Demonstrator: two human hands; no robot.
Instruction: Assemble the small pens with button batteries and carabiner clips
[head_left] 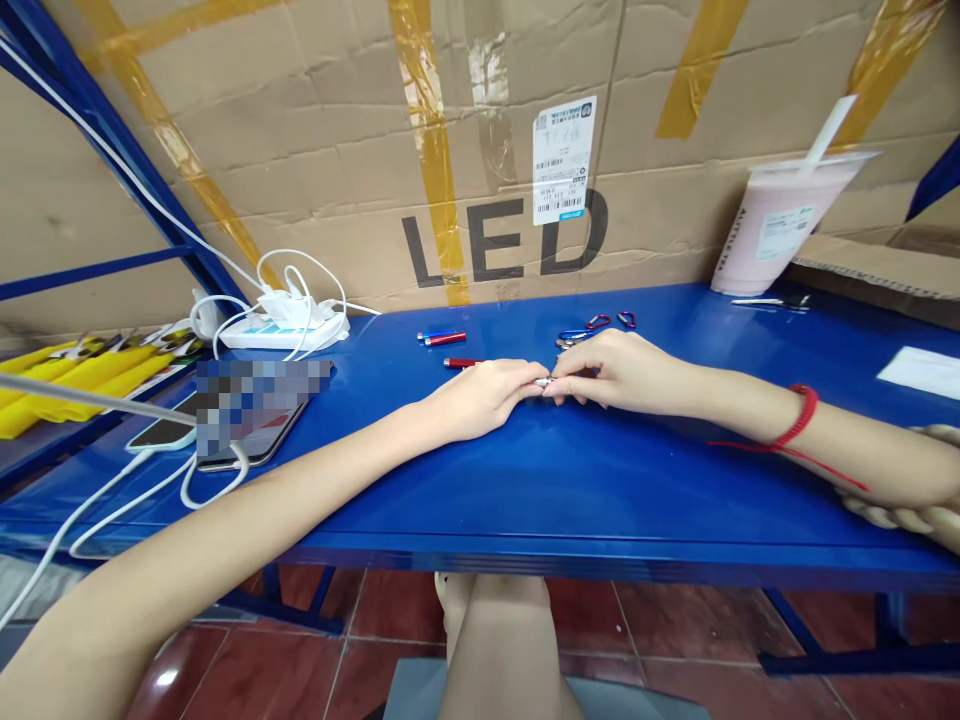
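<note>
My left hand (491,398) and my right hand (611,372) meet over the middle of the blue table. Thumb and fingers of both pinch a small silver metal piece (543,381) whose exact kind I cannot make out; the fingers hide most of it. A slim red tube with a silver end (459,363) lies just behind my left hand. Farther back, another red tube (445,340) rests beside a blue tube (436,333). Behind my right hand are several small carabiners, among them a red one (598,321) and a blue one (627,319), partly covered by the hand.
A tablet (262,445) and a phone (161,432) with white cables lie on the blue table (480,500) at left, before a power strip (285,328). A cup with a straw (784,225) stands back right, near white paper (922,370). A large cardboard box (322,150) closes the back.
</note>
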